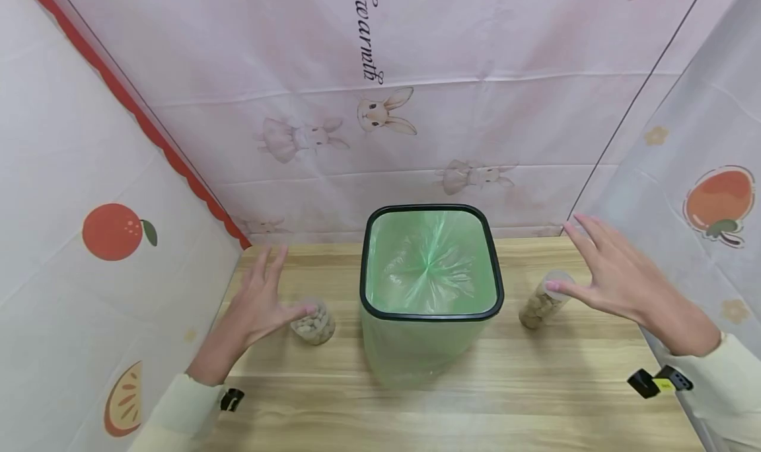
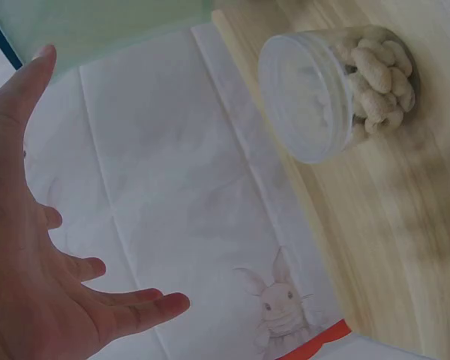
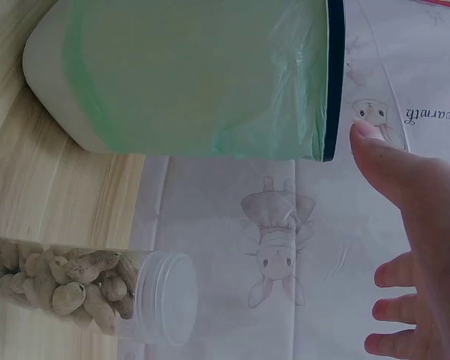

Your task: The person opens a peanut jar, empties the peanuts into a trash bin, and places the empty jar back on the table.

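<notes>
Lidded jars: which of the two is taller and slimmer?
The right jar, standing to the right of the green bin. Its body is long and narrow, whereas the left jar is short and squat.

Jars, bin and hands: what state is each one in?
Shorter jar: upright, lid on, peanuts inside.
Taller jar: upright, lid on, peanuts inside.
Bin: upright, uncovered, green liner inside.
Left hand: spread, holding nothing.
Right hand: spread, holding nothing.

My head view is bright; soft shadows lie on the desk (image 1: 535, 399); my wrist views look dimmer.
</notes>
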The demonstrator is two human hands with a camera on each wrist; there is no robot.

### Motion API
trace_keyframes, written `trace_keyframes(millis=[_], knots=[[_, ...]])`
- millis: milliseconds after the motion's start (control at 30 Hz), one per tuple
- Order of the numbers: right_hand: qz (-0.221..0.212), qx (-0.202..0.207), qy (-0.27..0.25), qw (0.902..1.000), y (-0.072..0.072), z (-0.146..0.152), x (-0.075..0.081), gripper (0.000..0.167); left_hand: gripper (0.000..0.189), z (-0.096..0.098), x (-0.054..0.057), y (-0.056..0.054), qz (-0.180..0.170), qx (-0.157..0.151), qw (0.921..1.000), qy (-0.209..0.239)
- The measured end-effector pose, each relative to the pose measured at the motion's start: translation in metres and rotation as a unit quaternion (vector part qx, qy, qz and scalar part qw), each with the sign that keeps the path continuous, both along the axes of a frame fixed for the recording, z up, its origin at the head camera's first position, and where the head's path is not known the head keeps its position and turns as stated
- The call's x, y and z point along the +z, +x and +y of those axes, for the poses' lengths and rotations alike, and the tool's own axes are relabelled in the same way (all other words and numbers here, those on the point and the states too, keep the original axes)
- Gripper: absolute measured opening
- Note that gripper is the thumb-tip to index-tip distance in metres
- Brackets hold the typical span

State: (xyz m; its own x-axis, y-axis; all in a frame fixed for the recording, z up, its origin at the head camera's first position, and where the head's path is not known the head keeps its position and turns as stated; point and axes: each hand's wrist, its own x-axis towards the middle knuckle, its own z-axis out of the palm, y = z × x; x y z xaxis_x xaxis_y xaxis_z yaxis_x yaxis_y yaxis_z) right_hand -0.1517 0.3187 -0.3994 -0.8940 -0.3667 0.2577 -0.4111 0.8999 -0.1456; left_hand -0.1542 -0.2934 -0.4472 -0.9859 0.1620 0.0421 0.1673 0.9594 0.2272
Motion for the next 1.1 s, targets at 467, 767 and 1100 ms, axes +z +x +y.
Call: trace_keyframes(millis=[467, 767, 1100], knots=[[0.042, 0.025, -0.021, 0.9986, 0.000, -0.004, 0.008, 0.106, 0.131, 0.000, -0.032, 0.003, 0.011, -0.014, 0.9985, 0.052], [0.038, 0.023, -0.018, 0.9989, 0.002, -0.010, 0.016, 0.105, 0.131, 0.003, -0.043, 0.006, -0.001, -0.010, 0.9975, 0.070], [0.036, 0.031, -0.024, 0.9986, 0.002, -0.016, 0.023, 0.107, 0.133, 0.000, -0.062, 0.008, -0.010, 0.008, 0.9952, 0.097]])
